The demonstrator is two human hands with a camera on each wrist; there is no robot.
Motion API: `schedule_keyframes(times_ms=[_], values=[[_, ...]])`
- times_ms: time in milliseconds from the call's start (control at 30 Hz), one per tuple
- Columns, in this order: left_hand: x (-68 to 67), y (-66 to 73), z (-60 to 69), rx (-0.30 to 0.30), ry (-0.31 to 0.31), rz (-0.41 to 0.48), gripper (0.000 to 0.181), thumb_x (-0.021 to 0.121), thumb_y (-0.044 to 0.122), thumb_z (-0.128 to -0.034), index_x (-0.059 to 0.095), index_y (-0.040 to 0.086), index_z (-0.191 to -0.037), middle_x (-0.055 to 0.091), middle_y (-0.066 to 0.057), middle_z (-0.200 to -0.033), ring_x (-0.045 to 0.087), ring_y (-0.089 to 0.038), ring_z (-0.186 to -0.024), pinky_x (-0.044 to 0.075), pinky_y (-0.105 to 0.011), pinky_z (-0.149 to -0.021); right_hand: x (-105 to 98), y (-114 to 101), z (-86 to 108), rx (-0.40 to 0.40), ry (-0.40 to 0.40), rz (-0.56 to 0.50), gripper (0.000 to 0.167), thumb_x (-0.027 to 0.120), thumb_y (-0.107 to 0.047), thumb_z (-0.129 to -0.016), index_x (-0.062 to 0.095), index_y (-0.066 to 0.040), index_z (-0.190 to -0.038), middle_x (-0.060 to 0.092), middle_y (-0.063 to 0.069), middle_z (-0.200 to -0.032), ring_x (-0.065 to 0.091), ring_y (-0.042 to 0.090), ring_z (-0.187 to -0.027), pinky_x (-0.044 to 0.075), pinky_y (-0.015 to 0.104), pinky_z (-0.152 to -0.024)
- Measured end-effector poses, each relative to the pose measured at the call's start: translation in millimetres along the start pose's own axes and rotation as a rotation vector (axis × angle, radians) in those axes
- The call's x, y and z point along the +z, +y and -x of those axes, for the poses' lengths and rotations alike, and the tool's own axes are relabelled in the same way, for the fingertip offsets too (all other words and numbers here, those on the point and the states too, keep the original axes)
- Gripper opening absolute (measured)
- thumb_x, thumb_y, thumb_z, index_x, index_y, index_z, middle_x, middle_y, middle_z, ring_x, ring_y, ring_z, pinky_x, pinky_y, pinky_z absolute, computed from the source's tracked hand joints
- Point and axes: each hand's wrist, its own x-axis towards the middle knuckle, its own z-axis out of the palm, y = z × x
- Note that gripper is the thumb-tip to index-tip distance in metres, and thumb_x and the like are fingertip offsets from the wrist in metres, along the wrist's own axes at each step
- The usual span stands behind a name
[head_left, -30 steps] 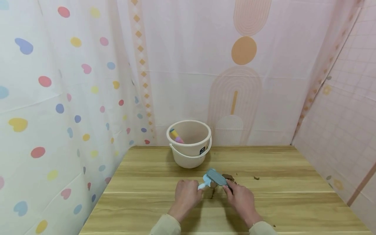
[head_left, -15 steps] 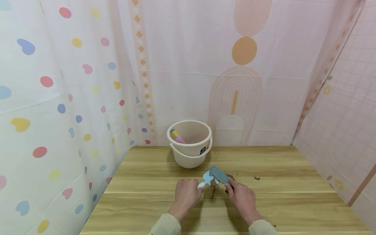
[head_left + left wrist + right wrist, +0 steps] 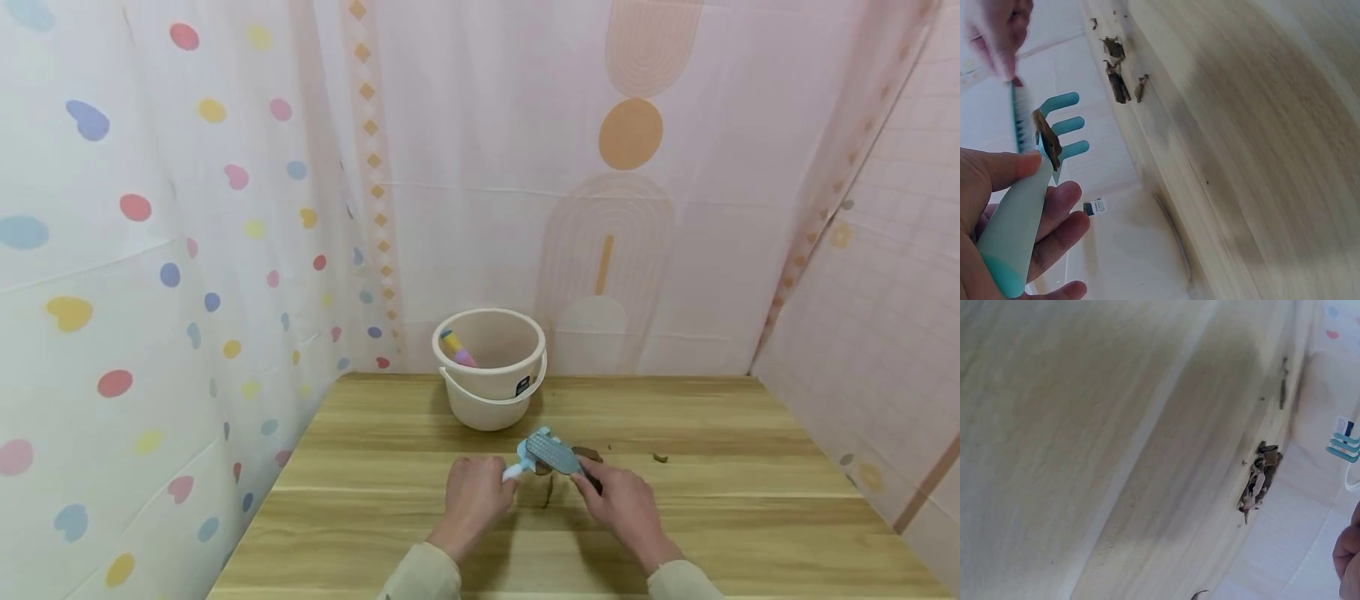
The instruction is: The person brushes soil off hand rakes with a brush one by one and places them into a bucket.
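Note:
A small blue garden hand fork with a pale handle is gripped in my left hand. Its three prongs point away from the palm, and a brown, mud-like clump clings to the base of the prongs. My right hand holds a blue-grey brush by its dark handle. In the left wrist view the blurred bristles face the fork, right beside the clump; I cannot tell whether they touch. In the head view the brush covers part of the fork. Only a bit of my right hand shows in the right wrist view.
Brown clumps and strips lie on the wooden table under the tools, with a loose crumb farther right. Behind stands a cream bucket, with a yellow-and-pink handle leaning inside. Patterned curtains surround the table.
The brush shifted slightly up and right, then back down and left over the fork, its tilt changing. The left hand and fork stay nearly in place. The head view has turned slightly.

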Motion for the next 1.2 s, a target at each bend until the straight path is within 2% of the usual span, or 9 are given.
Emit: schedule_keyframes(times_ms=[167,233,400,567,767,867,967,1200], values=[[-0.3,-0.5,0.4,0.023,0.009,0.017,0.040,0.077,0.029,-0.0799,0.048,0.018,-0.055,0.039,0.010,-0.047,0.038,-0.010,-0.044,0.041,-0.032,-0.057,1.2,-1.5,-2.1,-0.012,-0.026,0.006,0.032,0.070,-0.030,-0.093,0.072,-0.012,-0.119,0.068,-0.003,-0.070,0.035,0.005,-0.046,0.028,0.025,-0.043],[0.0,-0.4,0.3,0.028,0.013,0.018,0.040,0.078,0.029,-0.0794,0.048,0.018,-0.055,0.038,0.010,-0.047,0.037,-0.010,-0.044,0.042,-0.032,-0.057,1.0,-2.8,-2.8,-0.004,-0.035,0.010,0.033,0.069,-0.031,-0.094,0.072,-0.013,-0.121,0.066,-0.004,-0.067,0.035,0.005,-0.045,0.027,0.026,-0.043],[-0.2,-0.4,0.1,0.036,0.016,0.013,0.041,0.078,0.028,-0.0788,0.047,0.019,-0.054,0.036,0.010,-0.047,0.036,-0.010,-0.044,0.041,-0.032,-0.055,1.4,-4.6,-2.6,0.028,-0.044,0.027,0.034,0.067,-0.032,-0.095,0.070,-0.015,-0.124,0.048,-0.009,-0.055,0.033,0.007,-0.045,0.027,0.026,-0.043],[-1.6,0.0,-0.3,0.043,0.007,0.009,0.041,0.078,0.028,-0.0796,0.047,0.018,-0.054,0.037,0.010,-0.047,0.036,-0.009,-0.044,0.038,-0.030,-0.052,3.0,-5.1,-2.9,0.020,-0.012,0.042,0.030,0.068,-0.030,-0.094,0.071,-0.017,-0.122,0.058,-0.008,-0.062,0.037,0.007,-0.047,0.030,0.028,-0.043],[-2.7,-0.1,-0.1,0.044,0.009,0.016,0.042,0.078,0.028,-0.0795,0.046,0.019,-0.053,0.036,0.010,-0.047,0.036,-0.009,-0.043,0.038,-0.030,-0.052,3.6,-6.6,-2.9,0.023,0.014,0.068,0.031,0.068,-0.030,-0.094,0.071,-0.014,-0.120,0.071,0.004,-0.078,0.050,0.012,-0.052,0.036,0.031,-0.044],[-2.6,-0.3,0.2,0.042,0.010,0.023,0.043,0.077,0.027,-0.0796,0.044,0.019,-0.053,0.035,0.010,-0.046,0.035,-0.009,-0.043,0.039,-0.030,-0.053,3.1,-7.6,-2.8,0.036,0.029,0.085,0.031,0.068,-0.030,-0.094,0.072,-0.012,-0.119,0.073,0.010,-0.085,0.059,0.020,-0.057,0.038,0.034,-0.044],[-2.9,0.1,0.4,0.045,0.018,0.016,0.044,0.077,0.028,-0.0790,0.043,0.019,-0.052,0.035,0.009,-0.046,0.035,-0.010,-0.043,0.039,-0.031,-0.053,2.7,-8.4,-3.3,0.052,0.035,0.102,0.031,0.067,-0.029,-0.095,0.071,-0.010,-0.119,0.073,0.012,-0.088,0.062,0.022,-0.060,0.039,0.035,-0.045],[-4.3,2.0,0.4,0.040,0.011,0.002,0.043,0.078,0.030,-0.0788,0.045,0.018,-0.052,0.037,0.009,-0.046,0.038,-0.012,-0.044,0.038,-0.031,-0.052,0.4,-5.7,-7.2,0.108,0.024,0.104,0.033,0.064,-0.028,-0.097,0.069,-0.005,-0.120,0.070,0.014,-0.078,0.046,0.015,-0.050,0.035,0.032,-0.042]])
